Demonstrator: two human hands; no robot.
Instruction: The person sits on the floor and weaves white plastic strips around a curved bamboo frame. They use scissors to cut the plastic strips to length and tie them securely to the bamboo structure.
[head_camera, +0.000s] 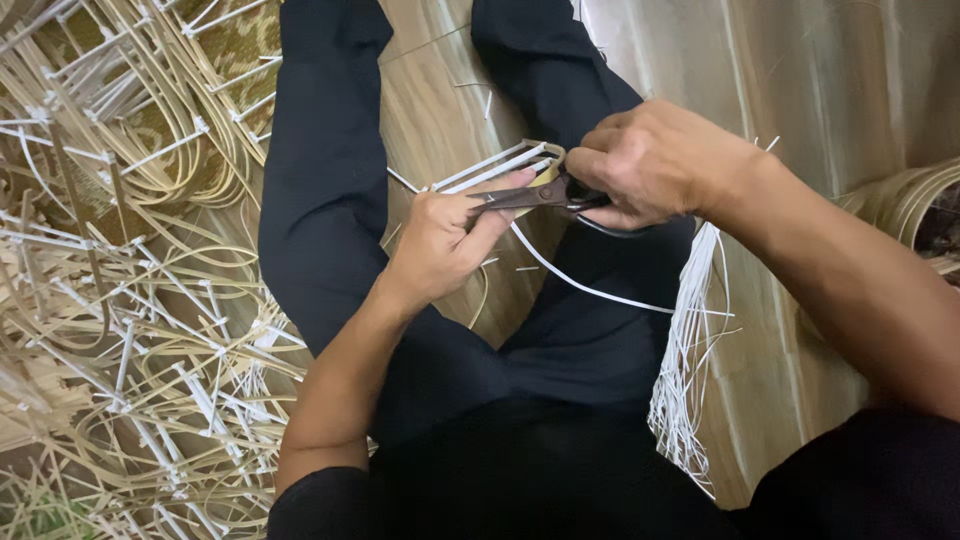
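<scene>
From the head view, looking down over the person's own lap, the right hand (655, 165) is closed around the handles of a pair of dark metal scissors (535, 195), whose blades point left toward the other hand. The left hand (445, 240) is closed too, its thumb and fingers pinching the near end of a small frame of white strips (495, 168) bound onto a bent cane loop; the scissor blades lie right across the thumb and touch the frame at that spot. One long white strip (590, 285) trails from under the scissors down and to the right, across the dark trousers (320, 190) of the seated person, whose legs spread apart toward the far side. Between the legs shows a wooden floor (430, 110) with a few short white offcuts scattered on it. Just right of the right thigh, a bundle of loose white strips (685, 380) hangs down toward the near edge. The whole left side is filled by a heap of finished frames (120, 300), pale cane curves crossed by white strips, piled loosely on one another. At the far right edge, partly cut off, lies a coil of pale cane (915, 205).
</scene>
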